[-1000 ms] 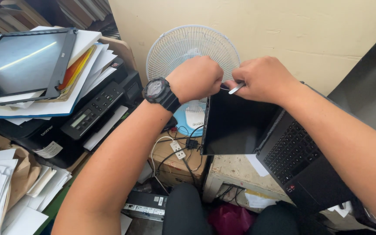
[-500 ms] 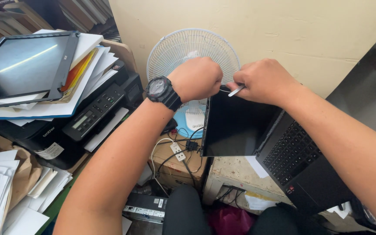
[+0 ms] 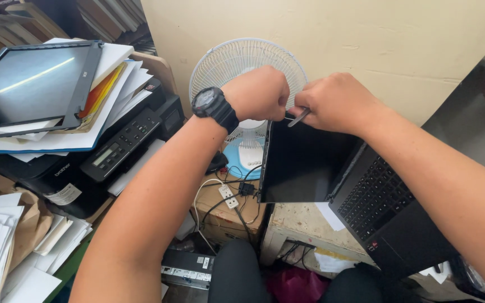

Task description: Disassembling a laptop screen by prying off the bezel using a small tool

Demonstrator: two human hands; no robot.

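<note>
While the view has drifted a little since half a second ago, I see almost no change in the work itself: my two fists sit at the top edge of the laptop screen point(image 3: 304, 163) just as they did, and the slim tool point(image 3: 299, 117) keeps the same slant. The fan point(image 3: 242, 59) behind them now shows slightly more of its grille above my knuckles.

My left hand point(image 3: 258, 92) is curled tight, knuckles up, thumb side toward the right hand, pinching at the screen's upper left corner; the black wristwatch point(image 3: 213, 106) faces the camera and the forearm runs down toward the lower left. My right hand point(image 3: 338, 101) is closed around the thin grey tool, whose tip pokes out low on the left of the fist, and it looks to be touching the bezel, though I can't be sure at this angle. That forearm stretches away to the lower right, over the laptop keyboard point(image 3: 374, 196).

The laptop stands open on the speckled desk edge point(image 3: 304, 221), its dark screen tilted toward the fan. A black printer point(image 3: 113, 157) stacked with papers and a loose display panel point(image 3: 29, 84) sits at the left.
</note>
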